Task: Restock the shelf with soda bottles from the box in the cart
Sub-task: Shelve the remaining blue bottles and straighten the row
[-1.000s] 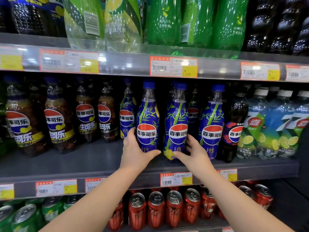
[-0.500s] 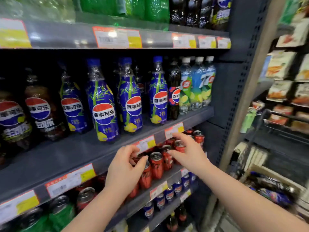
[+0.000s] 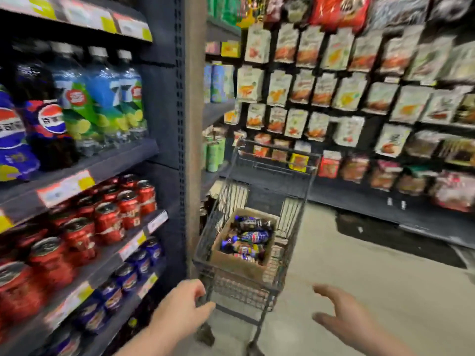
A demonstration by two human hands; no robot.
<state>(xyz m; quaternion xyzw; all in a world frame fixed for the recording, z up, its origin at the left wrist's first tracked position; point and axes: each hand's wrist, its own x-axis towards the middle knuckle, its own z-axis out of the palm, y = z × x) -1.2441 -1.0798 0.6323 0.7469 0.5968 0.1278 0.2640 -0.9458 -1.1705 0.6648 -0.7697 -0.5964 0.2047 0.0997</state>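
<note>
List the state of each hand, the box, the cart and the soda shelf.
Left hand: open, empty, near the cart's rim.
Right hand: open, empty, fingers spread.
Box: open-topped, bottles lying inside.
Cart: upright, holding the box.
Soda shelf: stocked, bottles upright.

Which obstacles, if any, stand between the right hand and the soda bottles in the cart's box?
Probably none: the box is open-topped, the bottles lie exposed, and the right hand is empty with spread fingers, short of the cart.

Even indoor light, heavy motion blur throughout, wide-angle bending at the edges.
</note>
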